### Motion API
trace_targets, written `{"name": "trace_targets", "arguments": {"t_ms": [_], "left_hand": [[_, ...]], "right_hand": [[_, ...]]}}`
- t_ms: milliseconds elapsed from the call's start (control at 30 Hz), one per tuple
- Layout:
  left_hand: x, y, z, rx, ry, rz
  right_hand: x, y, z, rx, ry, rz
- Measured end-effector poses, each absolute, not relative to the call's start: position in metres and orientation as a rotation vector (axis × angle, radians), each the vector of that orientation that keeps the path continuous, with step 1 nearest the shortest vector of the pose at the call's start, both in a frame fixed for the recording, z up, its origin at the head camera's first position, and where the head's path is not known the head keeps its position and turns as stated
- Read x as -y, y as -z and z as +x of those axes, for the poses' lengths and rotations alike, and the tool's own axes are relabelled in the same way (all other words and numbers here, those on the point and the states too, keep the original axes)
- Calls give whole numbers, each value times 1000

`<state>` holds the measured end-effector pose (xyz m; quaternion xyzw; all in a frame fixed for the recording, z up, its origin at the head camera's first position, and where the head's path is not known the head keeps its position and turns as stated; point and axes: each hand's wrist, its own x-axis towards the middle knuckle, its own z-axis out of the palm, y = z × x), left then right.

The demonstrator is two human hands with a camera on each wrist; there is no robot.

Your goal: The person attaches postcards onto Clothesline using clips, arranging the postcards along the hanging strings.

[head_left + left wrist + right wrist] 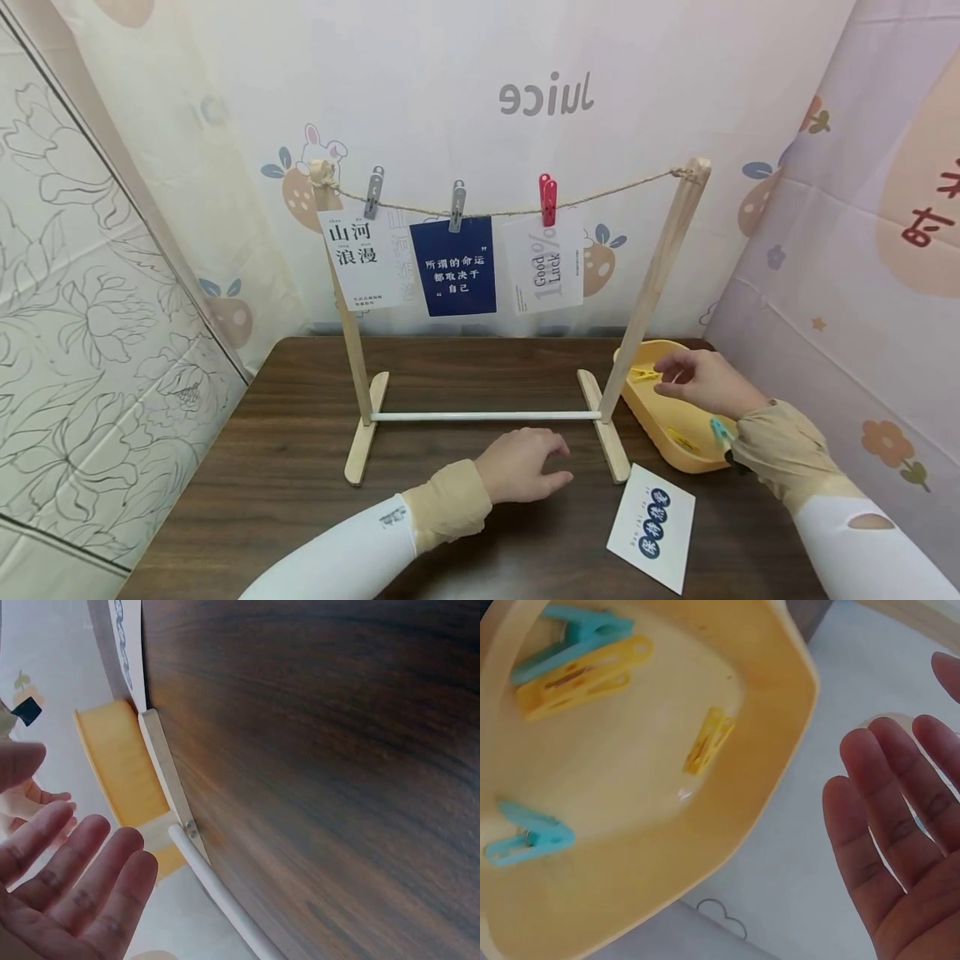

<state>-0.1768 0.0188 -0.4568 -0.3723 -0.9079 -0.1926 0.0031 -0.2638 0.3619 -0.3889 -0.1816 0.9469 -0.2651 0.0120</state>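
My right hand (705,379) hovers over the yellow basket (684,462), fingers loosely bent and holding nothing. In the right wrist view the basket contains a yellow clothespin (709,741) near one end, a teal clothespin (531,836) by the side, and another yellow clothespin (585,675) beside a second teal one (604,626). Above the table, in front of the wooden stand, my left hand (522,467) has relaxed fingers, thumb apart, and grips nothing. A white card (622,533) with dark blue round marks lies on the table between the hands.
A rope (622,189) spans the wooden stand's posts (660,258). Grey clothespins (373,196) hold a white card (360,279) and a dark blue card (459,302); a red clothespin (549,204) holds another white card (528,292). The stand's white crossbar (487,416) runs low over the table.
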Motion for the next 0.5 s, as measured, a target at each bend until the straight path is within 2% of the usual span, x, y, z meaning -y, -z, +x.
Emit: {"name": "trace_targets", "arguments": {"t_ms": [333,500], "left_hand": [[-27,464,-171,2872,448,-1251],[-32,467,-169,2867,401,-1382]], "right_hand": [[-370,398,-275,-2858,669,-518],[-371,399,-276,-2744,587,-479]]}}
